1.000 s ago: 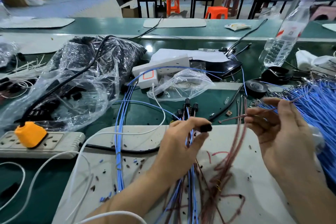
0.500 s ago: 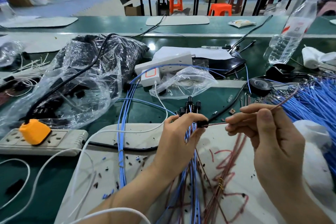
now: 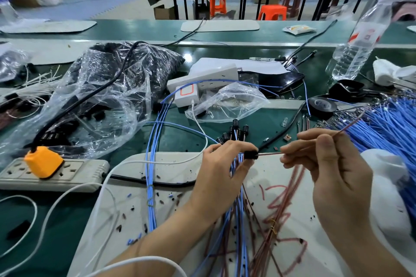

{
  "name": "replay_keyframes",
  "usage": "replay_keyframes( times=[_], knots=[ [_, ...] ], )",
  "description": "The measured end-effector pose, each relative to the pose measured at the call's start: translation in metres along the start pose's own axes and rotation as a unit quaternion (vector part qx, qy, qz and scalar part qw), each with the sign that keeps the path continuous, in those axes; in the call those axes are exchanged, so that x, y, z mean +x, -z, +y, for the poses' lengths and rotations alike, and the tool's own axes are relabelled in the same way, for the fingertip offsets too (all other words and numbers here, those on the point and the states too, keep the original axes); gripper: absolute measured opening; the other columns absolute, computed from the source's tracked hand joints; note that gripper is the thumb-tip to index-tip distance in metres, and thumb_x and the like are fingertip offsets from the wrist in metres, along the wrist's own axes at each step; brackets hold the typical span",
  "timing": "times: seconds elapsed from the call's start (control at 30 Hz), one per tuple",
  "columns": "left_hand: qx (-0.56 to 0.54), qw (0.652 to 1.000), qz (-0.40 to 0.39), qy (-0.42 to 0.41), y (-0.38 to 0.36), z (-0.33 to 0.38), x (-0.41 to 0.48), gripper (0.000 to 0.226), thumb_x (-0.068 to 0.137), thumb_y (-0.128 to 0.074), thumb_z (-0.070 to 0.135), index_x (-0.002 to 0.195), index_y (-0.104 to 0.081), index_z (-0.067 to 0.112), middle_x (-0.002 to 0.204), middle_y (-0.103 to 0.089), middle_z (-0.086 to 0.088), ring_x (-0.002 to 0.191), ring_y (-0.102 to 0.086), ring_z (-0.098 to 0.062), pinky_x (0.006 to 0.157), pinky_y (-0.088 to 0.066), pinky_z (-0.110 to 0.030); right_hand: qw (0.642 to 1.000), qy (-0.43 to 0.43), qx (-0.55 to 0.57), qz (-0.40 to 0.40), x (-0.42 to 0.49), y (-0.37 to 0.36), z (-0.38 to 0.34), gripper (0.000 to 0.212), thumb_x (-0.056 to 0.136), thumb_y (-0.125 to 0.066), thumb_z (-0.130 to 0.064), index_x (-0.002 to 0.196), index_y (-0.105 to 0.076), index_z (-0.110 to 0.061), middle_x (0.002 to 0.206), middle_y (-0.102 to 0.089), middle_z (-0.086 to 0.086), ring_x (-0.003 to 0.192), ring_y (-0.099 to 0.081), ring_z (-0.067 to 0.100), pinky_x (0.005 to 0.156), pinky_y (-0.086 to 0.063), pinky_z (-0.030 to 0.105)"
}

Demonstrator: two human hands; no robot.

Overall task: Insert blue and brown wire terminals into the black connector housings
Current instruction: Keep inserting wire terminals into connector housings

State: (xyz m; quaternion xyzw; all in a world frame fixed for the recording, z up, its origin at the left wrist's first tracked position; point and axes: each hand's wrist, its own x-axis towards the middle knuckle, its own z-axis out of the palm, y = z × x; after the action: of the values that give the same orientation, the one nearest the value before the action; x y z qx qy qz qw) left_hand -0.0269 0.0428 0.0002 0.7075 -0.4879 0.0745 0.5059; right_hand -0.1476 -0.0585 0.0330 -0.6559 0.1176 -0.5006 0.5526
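Note:
My left hand (image 3: 219, 173) pinches a small black connector housing (image 3: 250, 154) between thumb and forefinger, and its other fingers are curled round a bundle of blue and brown wires (image 3: 236, 220). Several more black housings (image 3: 236, 131) stick up behind that hand. My right hand (image 3: 324, 171) pinches a brown wire (image 3: 270, 153) whose left end meets the housing; the wire's far end runs up to the right past my fingers. Loose brown wires (image 3: 279, 207) lie on the white mat (image 3: 171, 164) under both hands.
A heap of blue wires (image 3: 387, 123) lies at the right. A power strip (image 3: 74, 173) with an orange plug (image 3: 44, 161) sits at the left, clear plastic bags (image 3: 96, 101) behind it. A water bottle (image 3: 358, 45), a tape roll (image 3: 322, 104) and white cables (image 3: 56, 204) are around.
My right hand has brought the brown wire leftward from the wire heap, and its end has reached the black housing in my left hand. The left hand stays almost still.

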Motion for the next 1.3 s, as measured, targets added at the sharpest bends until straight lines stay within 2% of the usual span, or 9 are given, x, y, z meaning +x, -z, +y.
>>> replay_keyframes(
  times=[0.27,0.5,0.7,0.9,1.1,1.23,1.3],
  knots=[
    [0.012,1.000,-0.023,-0.011,0.002,0.000,0.000,0.018,0.083,-0.068,0.011,0.099,-0.069,0.019,0.097,-0.065,0.016,0.093,-0.054,0.007,0.088,-0.046,-0.044,0.999,-0.023,-0.009,-0.022,0.001,0.000,0.001,0.038,0.093,-0.045,-0.050,0.091,-0.060,-0.016,0.078,-0.070,0.006,0.068,-0.067,0.024,0.065,-0.056,0.026],
    [0.022,0.999,-0.026,-0.023,0.001,0.001,-0.001,0.024,0.082,-0.068,0.015,0.106,-0.071,0.020,0.098,-0.067,0.012,0.095,-0.057,0.001,0.088,-0.046,-0.041,0.999,-0.033,-0.006,-0.004,0.002,0.004,0.003,0.030,0.095,-0.040,-0.035,0.088,-0.060,-0.014,0.071,-0.068,0.006,0.062,-0.064,0.023,0.059,-0.054,0.027],
    [0.030,0.999,-0.025,-0.022,0.000,0.001,-0.001,0.030,0.081,-0.067,0.016,0.111,-0.071,0.022,0.099,-0.067,0.010,0.093,-0.055,0.001,0.089,-0.038,-0.035,0.999,-0.037,-0.016,0.003,0.003,0.004,0.002,0.030,0.094,-0.041,-0.036,0.088,-0.060,-0.013,0.069,-0.067,0.009,0.060,-0.062,0.022,0.057,-0.053,0.029],
    [0.016,0.999,-0.027,-0.036,0.000,0.002,-0.001,0.031,0.080,-0.069,0.014,0.110,-0.071,0.019,0.098,-0.069,0.008,0.090,-0.057,-0.005,0.086,-0.046,-0.042,0.999,-0.039,-0.014,0.008,0.003,0.004,0.002,0.030,0.094,-0.040,-0.034,0.087,-0.059,-0.012,0.067,-0.066,0.007,0.058,-0.060,0.021,0.056,-0.052,0.027],
    [-0.017,0.999,-0.026,-0.031,0.001,0.003,-0.001,0.025,0.081,-0.069,0.011,0.105,-0.072,0.017,0.098,-0.069,0.010,0.093,-0.060,-0.005,0.087,-0.048,-0.043,0.999,-0.037,0.003,-0.008,0.003,0.005,0.005,0.028,0.091,-0.048,-0.041,0.091,-0.061,-0.016,0.079,-0.070,0.005,0.067,-0.066,0.021,0.065,-0.055,0.025],
    [-0.082,0.996,-0.019,-0.006,0.002,0.005,0.000,0.018,0.081,-0.071,0.006,0.097,-0.068,0.014,0.094,-0.070,0.011,0.093,-0.064,-0.007,0.085,-0.050,-0.033,0.996,-0.027,-0.060,-0.058,-0.002,0.000,0.010,0.018,0.095,-0.049,-0.029,0.088,-0.063,-0.022,0.081,-0.071,0.000,0.066,-0.068,0.020,0.065,-0.057,0.028],
    [-0.111,0.993,-0.023,0.018,0.002,0.004,0.000,0.021,0.079,-0.071,0.000,0.094,-0.064,0.014,0.097,-0.070,0.005,0.095,-0.065,-0.011,0.085,-0.053,-0.031,0.992,-0.003,-0.101,-0.072,-0.007,-0.004,0.010,0.021,0.099,-0.046,-0.037,0.088,-0.062,-0.030,0.079,-0.070,-0.004,0.066,-0.068,0.016,0.063,-0.056,0.028]
  ],
)
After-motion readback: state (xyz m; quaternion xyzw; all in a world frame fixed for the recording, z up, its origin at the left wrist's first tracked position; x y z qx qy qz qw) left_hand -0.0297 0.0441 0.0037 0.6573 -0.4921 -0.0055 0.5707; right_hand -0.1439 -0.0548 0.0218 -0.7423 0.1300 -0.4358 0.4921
